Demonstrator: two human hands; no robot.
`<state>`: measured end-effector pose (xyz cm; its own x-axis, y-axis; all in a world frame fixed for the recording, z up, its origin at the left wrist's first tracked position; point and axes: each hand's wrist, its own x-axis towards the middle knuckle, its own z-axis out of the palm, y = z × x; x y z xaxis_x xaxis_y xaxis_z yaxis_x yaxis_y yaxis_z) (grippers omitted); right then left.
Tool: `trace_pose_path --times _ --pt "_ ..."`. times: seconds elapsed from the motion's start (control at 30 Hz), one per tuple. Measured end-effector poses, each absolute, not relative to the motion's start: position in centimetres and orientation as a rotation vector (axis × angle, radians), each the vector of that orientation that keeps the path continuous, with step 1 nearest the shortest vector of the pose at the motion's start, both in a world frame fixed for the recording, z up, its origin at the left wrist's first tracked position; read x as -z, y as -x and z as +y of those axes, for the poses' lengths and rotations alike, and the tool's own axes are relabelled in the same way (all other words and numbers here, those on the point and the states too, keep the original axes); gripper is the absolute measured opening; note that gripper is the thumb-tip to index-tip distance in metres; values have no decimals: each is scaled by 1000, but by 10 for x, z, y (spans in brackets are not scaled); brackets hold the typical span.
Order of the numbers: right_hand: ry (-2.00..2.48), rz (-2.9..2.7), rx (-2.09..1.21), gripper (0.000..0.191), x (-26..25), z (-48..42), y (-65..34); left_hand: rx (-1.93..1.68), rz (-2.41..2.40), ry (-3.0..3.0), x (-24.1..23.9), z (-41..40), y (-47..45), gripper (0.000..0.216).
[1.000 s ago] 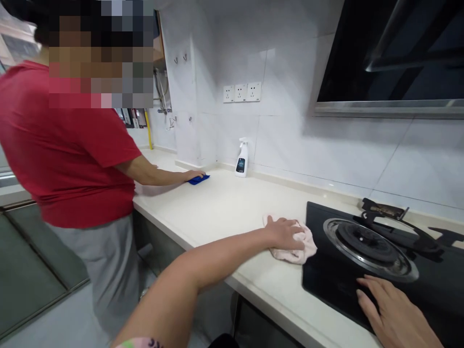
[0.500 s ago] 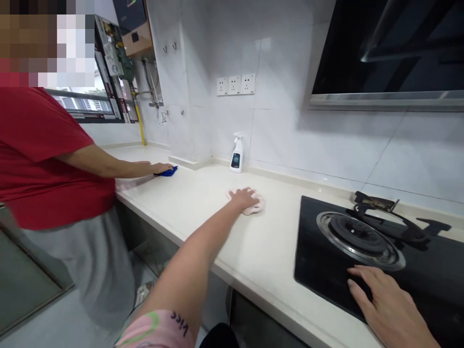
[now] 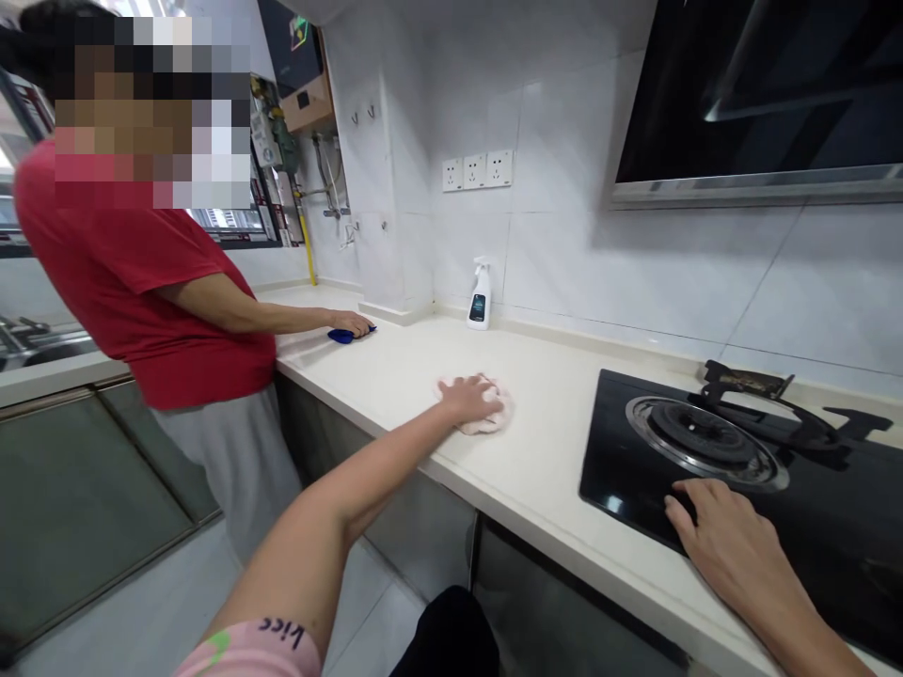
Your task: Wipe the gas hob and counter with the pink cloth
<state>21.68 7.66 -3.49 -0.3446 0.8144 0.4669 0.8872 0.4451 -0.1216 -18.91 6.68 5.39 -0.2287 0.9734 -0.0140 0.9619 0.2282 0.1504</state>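
Note:
My left hand [image 3: 468, 399] presses a pale pink cloth [image 3: 488, 419] down on the white countertop [image 3: 543, 414], its fingers curled over the bunched fabric. On the front edge of the black gas stove [image 3: 613, 442] rests my right hand [image 3: 726, 531], open, with fingers loosely bent and nothing in them. The burner [image 3: 695, 432] lies just beyond it. A white spray bottle [image 3: 479, 299] with a dark label stands upright against the wall, behind the cloth.
At the left, a person in a red shirt [image 3: 162, 282] leans over the counter, one hand on a blue cloth [image 3: 342, 336]. A pot support [image 3: 768, 409] sits askew at the stove's back. The range hood [image 3: 762, 103] hangs above. A sink [image 3: 60, 348] is at far left.
My left hand has slid the pink cloth a little toward the counter's front edge. My view has shifted left. The other person stands more upright, and only one of their hands now shows.

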Motion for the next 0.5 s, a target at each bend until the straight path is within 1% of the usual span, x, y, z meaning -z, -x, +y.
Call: trace_pose_path --times 0.13,0.23,0.37,0.5 --pt "1411 -2235 187 54 34 76 -220 -171 2055 -2162 -47 57 105 73" --pt "1380 -2256 176 54 35 77 -223 -169 1828 -2292 -47 34 72 77" --pt "1362 -2269 185 56 38 82 -227 -199 1678 -2397 -44 -13 77 72" --pt "1195 -2353 282 59 56 92 -241 -374 1688 -2528 -26 -52 124 64"
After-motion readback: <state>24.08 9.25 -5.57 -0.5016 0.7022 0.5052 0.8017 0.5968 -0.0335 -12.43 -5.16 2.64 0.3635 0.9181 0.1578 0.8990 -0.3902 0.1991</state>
